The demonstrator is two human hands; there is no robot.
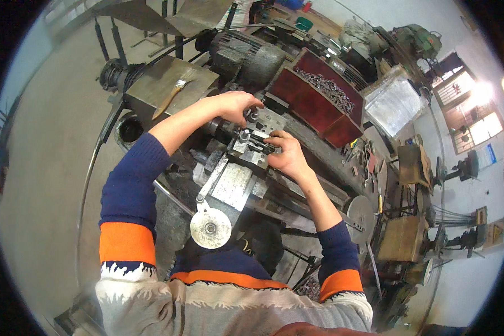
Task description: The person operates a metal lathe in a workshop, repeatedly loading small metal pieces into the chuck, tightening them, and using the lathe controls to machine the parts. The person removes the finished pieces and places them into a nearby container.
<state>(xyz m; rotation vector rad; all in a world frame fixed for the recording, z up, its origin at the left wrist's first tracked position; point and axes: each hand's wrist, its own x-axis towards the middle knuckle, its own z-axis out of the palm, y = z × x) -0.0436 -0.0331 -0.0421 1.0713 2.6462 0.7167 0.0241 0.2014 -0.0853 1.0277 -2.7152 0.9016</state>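
A metal fixture with bolts and dark slots sits on the machine's slide in front of me. My left hand reaches over its far left side, fingers curled down around a bolt-like post; what the fingertips grip is hidden. From the right, my right hand bends its fingers and thumb against the fixture's right edge, and any small part between them cannot be made out. A shorter upright bolt stands between the hands. Nearer me, a lever joins the fixture to a round pale disc.
Beyond the fixture, a dark red bin holds many small metal parts. A brush lies on a metal box at left. A motor stands behind. Hand tools lie at right, near a round plate.
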